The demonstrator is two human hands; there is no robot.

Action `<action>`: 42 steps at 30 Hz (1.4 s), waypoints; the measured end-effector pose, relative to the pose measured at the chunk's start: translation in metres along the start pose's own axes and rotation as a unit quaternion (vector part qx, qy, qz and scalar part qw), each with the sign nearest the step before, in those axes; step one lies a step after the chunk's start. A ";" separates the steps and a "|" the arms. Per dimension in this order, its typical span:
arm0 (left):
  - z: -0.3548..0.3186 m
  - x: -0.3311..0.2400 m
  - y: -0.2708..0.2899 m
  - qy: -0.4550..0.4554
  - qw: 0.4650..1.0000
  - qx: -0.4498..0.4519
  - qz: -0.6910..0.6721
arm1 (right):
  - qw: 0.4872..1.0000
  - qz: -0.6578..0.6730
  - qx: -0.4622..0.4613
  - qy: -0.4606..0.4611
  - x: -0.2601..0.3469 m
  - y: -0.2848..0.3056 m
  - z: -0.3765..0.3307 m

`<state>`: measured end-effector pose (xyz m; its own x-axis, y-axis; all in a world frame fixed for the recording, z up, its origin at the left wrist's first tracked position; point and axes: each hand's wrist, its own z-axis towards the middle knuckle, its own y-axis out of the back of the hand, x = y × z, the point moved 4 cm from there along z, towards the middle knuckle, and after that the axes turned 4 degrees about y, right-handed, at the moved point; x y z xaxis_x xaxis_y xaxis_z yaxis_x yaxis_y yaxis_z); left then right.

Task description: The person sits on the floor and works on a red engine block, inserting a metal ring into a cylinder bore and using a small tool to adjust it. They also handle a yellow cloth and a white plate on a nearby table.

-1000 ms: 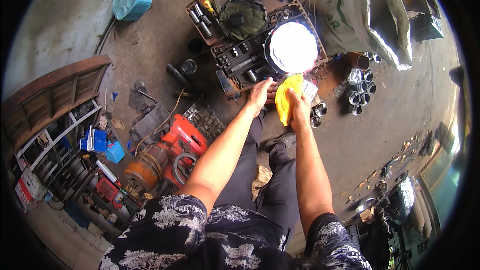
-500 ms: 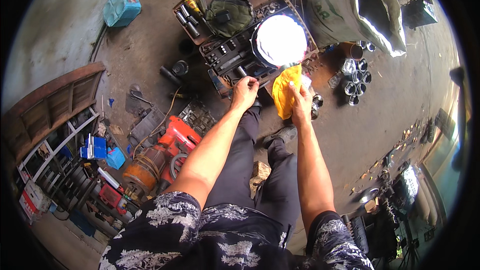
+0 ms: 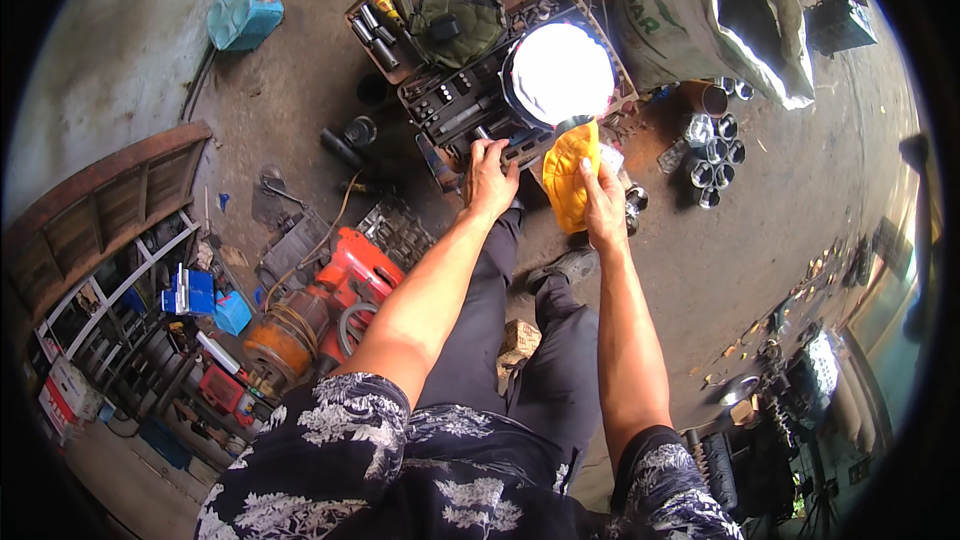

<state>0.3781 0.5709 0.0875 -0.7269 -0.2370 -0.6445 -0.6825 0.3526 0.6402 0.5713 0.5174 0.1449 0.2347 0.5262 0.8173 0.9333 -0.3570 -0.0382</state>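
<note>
My right hand (image 3: 604, 208) is closed on a yellow cloth (image 3: 570, 175), which hangs folded in front of its fingers. A dark tip shows at the cloth's upper end, too small to name. My left hand (image 3: 491, 180) is at the near edge of the black tool case (image 3: 437, 112), thumb apart from its bent fingers. Its fingertips are at a shiny metal socket (image 3: 482, 132); whether they touch it I cannot tell. A round container with a bright white top (image 3: 562, 75) stands on the case, just beyond the cloth.
A green bag (image 3: 458, 28) lies on the far side of the case. To the right are a large white sack (image 3: 680, 25) and several shiny metal cups (image 3: 712, 162). A red machine (image 3: 358, 270) stands left of my legs, near a cluttered rack (image 3: 130, 300).
My left hand has shifted slightly and its fingers have stretched out toward the metal socket. My right hand has moved the yellow cloth a little farther away, nearer the white-topped container.
</note>
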 end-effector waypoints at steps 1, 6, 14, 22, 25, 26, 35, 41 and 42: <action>0.000 -0.001 -0.001 -0.009 1.000 -0.008 0.011 | 1.000 -0.006 0.002 0.004 0.001 0.000 0.000; 0.002 0.002 -0.003 0.017 1.000 0.010 -0.025 | 0.998 -0.053 -0.002 0.021 0.009 -0.002 0.001; 0.007 0.007 -0.002 0.017 0.998 0.003 -0.063 | 0.910 0.411 0.056 -0.016 0.020 0.003 0.003; 0.012 0.014 0.002 0.028 0.997 0.016 -0.073 | 0.827 0.561 0.014 -0.038 0.029 0.004 0.007; 0.012 0.013 0.006 0.021 0.996 0.005 -0.089 | 0.825 0.562 0.051 -0.025 0.039 -0.006 0.008; 0.013 0.013 0.008 0.028 0.995 0.006 -0.096 | 0.841 0.538 0.040 -0.035 0.039 -0.009 0.009; 0.026 0.002 0.021 0.022 0.989 -0.056 -0.138 | 0.936 -0.209 -0.177 0.220 0.055 -0.033 0.037; 0.046 -0.017 0.010 0.088 0.965 -0.060 -0.239 | 0.820 -0.539 -0.027 0.192 0.036 -0.085 0.065; 0.049 -0.021 0.012 0.085 0.962 -0.068 -0.252 | 0.813 -0.546 -0.008 0.201 0.034 -0.090 0.066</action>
<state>0.3888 0.6249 0.0884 -0.2954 -0.4958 -0.8167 -0.9464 0.0352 0.3210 0.5131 0.6187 0.1378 -0.8432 0.2420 0.4800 0.5201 0.1414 0.8423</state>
